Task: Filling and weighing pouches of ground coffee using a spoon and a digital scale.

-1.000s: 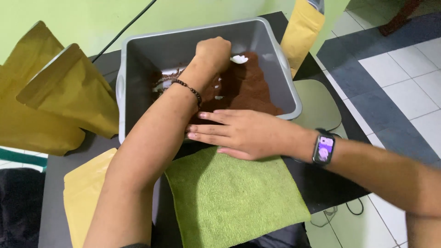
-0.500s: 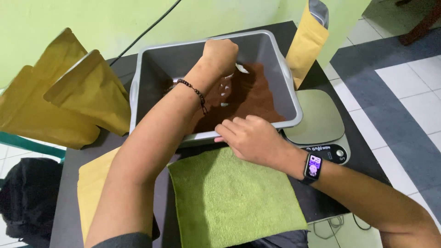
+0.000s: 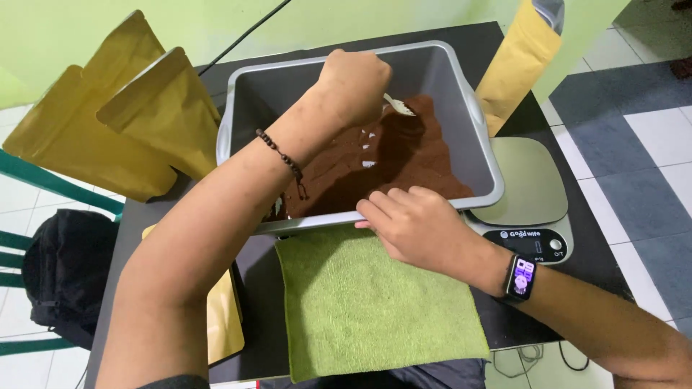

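A grey plastic tub sits on a dark table and holds a heap of brown powder. My left hand reaches into the tub and grips a white spoon, whose bowl rests on the powder. A bead bracelet circles that wrist. My right hand rests against the tub's near rim, fingers laid along the edge, above a green cloth. A smartwatch is on my right wrist.
A digital scale stands right of the tub. Several yellow-brown pouches lean at the back left, one more pouch at the back right, and a flat pouch lies under my left arm. A black bag sits at the left.
My right hand slid back from over the tub to its near rim. The view shifted, showing the scale. My left hand stayed in the tub with the spoon.
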